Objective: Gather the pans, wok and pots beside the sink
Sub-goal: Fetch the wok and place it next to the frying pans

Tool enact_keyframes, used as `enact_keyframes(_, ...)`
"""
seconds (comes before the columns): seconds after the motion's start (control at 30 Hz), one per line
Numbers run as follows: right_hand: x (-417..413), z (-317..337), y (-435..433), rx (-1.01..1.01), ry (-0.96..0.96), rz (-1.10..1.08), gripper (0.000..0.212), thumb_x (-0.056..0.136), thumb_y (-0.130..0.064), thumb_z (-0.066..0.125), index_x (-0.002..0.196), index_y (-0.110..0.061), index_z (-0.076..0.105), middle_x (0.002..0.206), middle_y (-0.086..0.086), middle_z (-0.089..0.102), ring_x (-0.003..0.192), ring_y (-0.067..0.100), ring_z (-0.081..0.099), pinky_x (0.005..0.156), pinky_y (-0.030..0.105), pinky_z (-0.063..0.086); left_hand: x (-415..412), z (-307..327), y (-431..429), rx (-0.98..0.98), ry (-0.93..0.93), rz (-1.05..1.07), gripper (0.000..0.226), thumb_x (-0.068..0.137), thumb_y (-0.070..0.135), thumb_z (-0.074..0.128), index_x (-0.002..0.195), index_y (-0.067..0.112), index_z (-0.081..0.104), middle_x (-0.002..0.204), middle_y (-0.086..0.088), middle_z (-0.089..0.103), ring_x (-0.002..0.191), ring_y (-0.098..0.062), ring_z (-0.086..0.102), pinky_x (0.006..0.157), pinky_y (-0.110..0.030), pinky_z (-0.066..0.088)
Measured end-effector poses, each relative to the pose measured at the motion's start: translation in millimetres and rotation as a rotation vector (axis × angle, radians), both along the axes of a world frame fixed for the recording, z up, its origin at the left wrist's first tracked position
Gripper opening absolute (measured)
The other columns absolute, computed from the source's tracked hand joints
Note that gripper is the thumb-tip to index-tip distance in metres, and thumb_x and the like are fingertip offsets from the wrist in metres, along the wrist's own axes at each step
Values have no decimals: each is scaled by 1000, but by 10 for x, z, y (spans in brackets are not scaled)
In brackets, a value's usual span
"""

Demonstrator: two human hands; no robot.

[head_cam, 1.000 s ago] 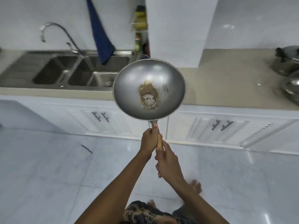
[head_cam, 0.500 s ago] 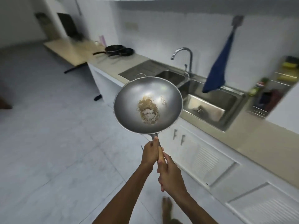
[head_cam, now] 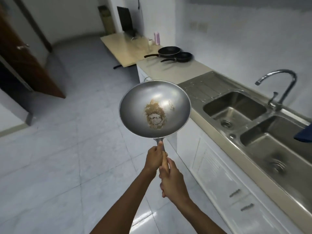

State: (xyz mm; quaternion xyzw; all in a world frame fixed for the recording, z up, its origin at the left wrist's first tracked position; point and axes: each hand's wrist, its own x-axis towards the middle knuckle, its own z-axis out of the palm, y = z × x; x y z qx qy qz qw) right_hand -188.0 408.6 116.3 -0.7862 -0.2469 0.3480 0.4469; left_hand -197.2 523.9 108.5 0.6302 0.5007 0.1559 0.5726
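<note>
A steel wok with a brown burnt patch in its bowl hangs in the air over the floor, just left of the counter. Both hands grip its wooden handle: my left hand higher up by the bowl, my right hand just below it. Two black frying pans sit side by side on the beige counter at the far end, handles pointing left. The double steel sink with its drainboard lies to the right of the wok.
A curved tap stands behind the sink, and a blue cloth's corner hangs at the right edge. White cabinet doors run under the counter. A wooden table stands beyond the counter's end, and a brown door is on the left.
My view has swung further left along the counter; the sink now sits to the right and the two black pans are nearer. Both hands keep the same grip on the wok.
</note>
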Motion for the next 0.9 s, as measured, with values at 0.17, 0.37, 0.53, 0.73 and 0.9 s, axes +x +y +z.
enact_keyframes(0.17, 367, -31, 1009, -29, 6, 42, 67, 89, -63, 40, 145, -27, 41, 126, 1, 67, 92, 24, 73, 65, 31, 64, 300, -54, 1017, 10, 12, 20, 55, 104, 54, 32, 79, 19, 66, 81, -3, 73, 72, -14, 71, 65, -17, 52)
enact_keyframes(0.37, 924, -159, 2371, -9, 17, 36, 56, 96, -51, 48, 145, -25, 42, 128, 3, 66, 94, 28, 72, 61, 24, 60, 841, -287, 2426, 23, 41, 17, 57, 106, 52, 29, 89, 13, 68, 95, -10, 74, 86, -20, 72, 73, -23, 53)
enact_keyframes(0.53, 1355, -103, 3465, 69, 142, -57, 47, 98, -53, 38, 127, -21, 56, 87, 6, 69, 59, 19, 64, 48, 27, 53, 1375, -322, 3634, 18, 94, -68, 60, 106, 51, 29, 95, 7, 69, 98, -11, 74, 91, -23, 72, 83, -32, 58)
enact_keyframes(0.73, 2186, -50, 4693, -14, 364, -277, 47, 101, -51, 37, 134, -20, 50, 128, 11, 64, 71, 12, 59, 46, 15, 49, 2391, -239, 4759, 33, 108, -208, 67, 104, 56, 29, 95, 3, 70, 94, -14, 75, 88, -26, 73, 85, -37, 58)
enact_keyframes(0.9, 2898, -34, 5309, 113, 315, -453, 42, 101, -49, 40, 137, -28, 48, 110, 3, 65, 63, 7, 58, 42, 13, 45, 3410, -210, 5350, 71, 111, -404, 62, 104, 55, 30, 98, 9, 70, 93, -7, 74, 85, -17, 71, 83, -30, 57)
